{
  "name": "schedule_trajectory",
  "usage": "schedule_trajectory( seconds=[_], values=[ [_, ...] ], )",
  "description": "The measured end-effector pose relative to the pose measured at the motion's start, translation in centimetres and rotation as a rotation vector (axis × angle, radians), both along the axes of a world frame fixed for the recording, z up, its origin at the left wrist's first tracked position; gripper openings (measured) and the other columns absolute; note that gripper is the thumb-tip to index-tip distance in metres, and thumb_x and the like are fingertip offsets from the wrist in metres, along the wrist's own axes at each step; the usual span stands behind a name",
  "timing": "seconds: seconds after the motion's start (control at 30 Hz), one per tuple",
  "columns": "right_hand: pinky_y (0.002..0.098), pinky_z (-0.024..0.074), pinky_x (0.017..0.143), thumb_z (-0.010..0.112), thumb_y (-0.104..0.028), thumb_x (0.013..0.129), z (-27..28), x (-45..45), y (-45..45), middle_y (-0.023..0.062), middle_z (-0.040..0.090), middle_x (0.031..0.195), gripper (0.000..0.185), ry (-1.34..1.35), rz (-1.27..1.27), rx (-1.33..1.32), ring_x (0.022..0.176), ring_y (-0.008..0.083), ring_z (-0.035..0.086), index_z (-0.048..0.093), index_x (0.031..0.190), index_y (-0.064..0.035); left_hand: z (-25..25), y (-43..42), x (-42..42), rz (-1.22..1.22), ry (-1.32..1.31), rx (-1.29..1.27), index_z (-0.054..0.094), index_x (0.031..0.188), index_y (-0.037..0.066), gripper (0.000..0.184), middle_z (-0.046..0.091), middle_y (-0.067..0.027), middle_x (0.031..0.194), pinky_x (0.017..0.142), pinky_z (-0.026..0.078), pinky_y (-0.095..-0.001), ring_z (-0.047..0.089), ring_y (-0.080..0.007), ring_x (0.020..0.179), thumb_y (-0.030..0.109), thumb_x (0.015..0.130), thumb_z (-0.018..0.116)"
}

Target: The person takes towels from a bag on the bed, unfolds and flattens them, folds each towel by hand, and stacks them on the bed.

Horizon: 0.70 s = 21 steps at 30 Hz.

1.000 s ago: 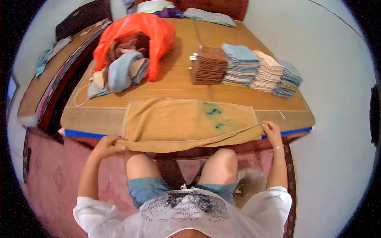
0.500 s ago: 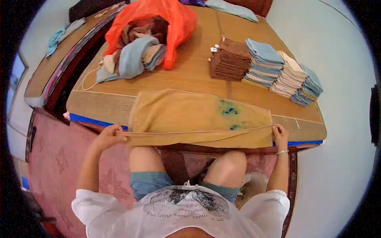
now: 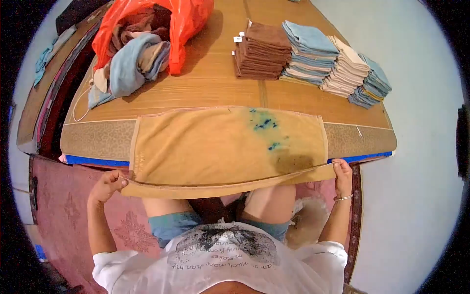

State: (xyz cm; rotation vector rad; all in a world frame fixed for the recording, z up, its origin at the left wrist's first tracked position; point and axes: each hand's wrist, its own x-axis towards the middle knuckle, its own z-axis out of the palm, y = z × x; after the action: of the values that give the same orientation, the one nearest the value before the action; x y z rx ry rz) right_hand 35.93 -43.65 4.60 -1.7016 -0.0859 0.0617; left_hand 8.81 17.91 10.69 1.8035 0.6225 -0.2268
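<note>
A yellow towel lies spread along the front edge of the mat-covered bed, its near edge hanging over my thighs. Blue-green stains and a darker patch mark its right half. My left hand pinches the near left corner between thumb and fingers. At the near right corner, my right hand, with a bracelet on the wrist, grips the same edge. That edge is held up between both hands and sags slightly in the middle.
Folded stacks stand at the back right: brown towels, blue and cream towels, cream towels and blue ones. An orange-red plastic bag spills crumpled cloths at the back left. A wall rises on the right.
Both hands have drawn the towel's near edge toward my body, and the left hand has moved outward. More of the towel's surface now shows, including the dark patch. The view has shifted.
</note>
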Motion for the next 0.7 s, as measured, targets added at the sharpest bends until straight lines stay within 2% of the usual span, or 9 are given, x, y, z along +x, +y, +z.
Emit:
schedule_trajectory(
  seconds=[0.13,0.27,0.33,0.4,0.47,0.53,0.6,0.63,0.7],
  values=[
    [0.0223,0.0441,0.071,0.06,-0.018,0.086,-0.6,-1.6,-1.6,0.0018,0.062,0.085,0.017,0.116,0.08,-0.03,0.076,0.0079,0.056,0.06,0.095,-0.0027,1.4,-0.6,0.5,-0.015,0.139,0.041,0.057,0.073,0.008,0.012,0.055,0.003,0.068,0.056,0.038,-0.0212,0.047,-0.0056,0.064,0.013,0.082,0.061],
    [0.0236,0.0435,0.076,0.058,-0.011,0.086,0.8,-2.0,-1.0,0.0006,0.062,0.088,0.013,0.191,0.092,-0.059,0.081,0.0074,0.054,0.061,0.095,-0.0028,-1.8,2.2,0.2,-0.027,0.064,0.037,0.06,0.077,0.007,0.011,0.056,0.003,0.069,0.055,0.039,-0.0212,0.048,-0.0059,0.065,0.016,0.083,0.061],
    [0.0219,0.0433,0.076,0.058,-0.012,0.087,0.0,-0.6,-1.1,-0.0005,0.061,0.09,0.015,-0.018,0.0,-0.256,0.082,0.0075,0.054,0.062,0.097,-0.0021,-1.5,1.9,1.9,0.04,-0.097,0.285,0.063,0.086,0.004,0.015,0.058,0.0028,0.075,0.058,0.041,-0.0219,0.051,-0.0068,0.069,0.019,0.085,0.059],
    [0.0218,0.0431,0.075,0.058,-0.014,0.088,0.4,1.1,-0.3,-0.0004,0.061,0.09,0.015,-0.05,-0.007,-0.24,0.082,0.0074,0.053,0.062,0.098,-0.0028,-1.4,1.2,3.9,0.311,-0.198,0.093,0.063,0.096,0.002,0.021,0.058,0.0024,0.082,0.065,0.042,-0.0224,0.052,-0.0081,0.075,0.02,0.086,0.058],
    [0.0225,0.043,0.074,0.058,-0.015,0.088,2.0,2.5,2.2,0.0,0.061,0.089,0.017,-0.047,-0.055,-0.255,0.08,0.0079,0.053,0.062,0.098,-0.0027,-2.7,2.8,6.2,0.24,-0.336,0.185,0.062,0.1,0.001,0.023,0.059,0.0016,0.088,0.072,0.042,-0.022,0.052,-0.0081,0.08,0.019,0.086,0.057],
    [0.0229,0.0431,0.071,0.058,-0.017,0.088,1.4,4.1,3.7,0.0004,0.06,0.088,0.02,0.004,-0.1,-0.303,0.078,0.0083,0.052,0.061,0.098,-0.0007,-2.8,1.3,9.1,0.362,-0.408,0.17,0.063,0.101,0.001,0.024,0.059,0.0028,0.088,0.073,0.042,-0.0228,0.052,-0.0075,0.082,0.019,0.086,0.057],
    [0.0233,0.0434,0.07,0.059,-0.019,0.088,-1.7,6.7,4.0,0.0004,0.059,0.086,0.022,-0.269,-0.109,-0.262,0.077,0.0081,0.052,0.061,0.098,0.0001,-4.7,1.6,11.5,0.41,-0.451,0.289,0.063,0.101,0.002,0.024,0.062,-0.0027,0.089,0.074,0.043,-0.0251,0.055,-0.0118,0.082,0.019,0.084,0.06],
    [0.0266,0.0447,0.071,0.058,-0.019,0.087,-3.1,7.9,3.9,0.0044,0.062,0.087,0.024,-0.234,-0.141,-0.294,0.079,0.0113,0.054,0.061,0.098,0.0014,-5.7,1.8,12.2,0.419,-0.456,0.297,0.063,0.101,0.002,0.024,0.062,-0.0027,0.089,0.074,0.043,-0.0251,0.055,-0.0118,0.082,0.019,0.084,0.06],
    [0.0272,0.0445,0.072,0.057,-0.018,0.087,-4.3,8.5,4.7,0.0053,0.062,0.087,0.021,-0.362,-0.168,-0.402,0.079,0.0123,0.055,0.062,0.097,0.0006,-7.2,2.1,13.3,0.38,-0.465,0.609,0.063,0.096,0.002,0.022,0.062,-0.0112,0.085,0.073,0.044,-0.0294,0.058,-0.0209,0.08,0.018,0.081,0.062]
  ],
)
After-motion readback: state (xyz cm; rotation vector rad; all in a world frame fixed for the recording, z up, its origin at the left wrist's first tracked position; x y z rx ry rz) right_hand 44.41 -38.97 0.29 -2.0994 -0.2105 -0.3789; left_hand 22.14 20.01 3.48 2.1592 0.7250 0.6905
